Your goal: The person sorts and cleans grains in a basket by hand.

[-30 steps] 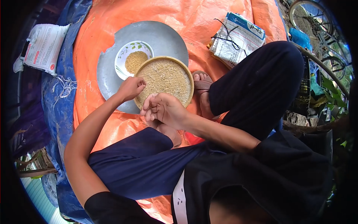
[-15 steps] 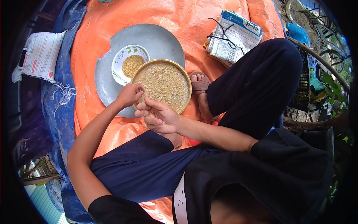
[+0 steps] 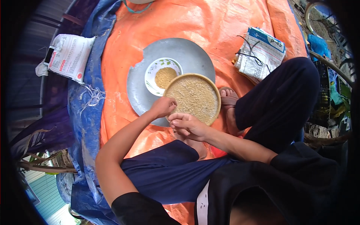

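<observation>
A shallow round tray with a tan rim (image 3: 219, 98) holds a spread layer of pale grain (image 3: 195, 95). It overlaps a large grey round metal platter (image 3: 195, 52) with a chipped left edge. On the platter a white bowl with green leaf print (image 3: 151, 77) holds a heap of golden grain (image 3: 165, 77). My left hand (image 3: 163, 107) is at the tan tray's left edge, its fingers curled in; what they hold, if anything, is hidden. Just right of it, my right hand (image 3: 190, 126) is over the tray's near edge, thumb and fingertips drawn together around something too small to name.
Orange tarp (image 3: 123, 75) covers the ground, with blue tarp (image 3: 84, 123) along the left. A white printed bag (image 3: 72, 56) lies at the left. Folded sacks with black cord (image 3: 260, 54) lie at the right, near my sandalled foot (image 3: 229, 98) and bent knee.
The view has shifted, so everything appears farther right and slightly lower. My right hand's fingers have drawn closer together, near my left hand; the left stays curled at the tray's edge.
</observation>
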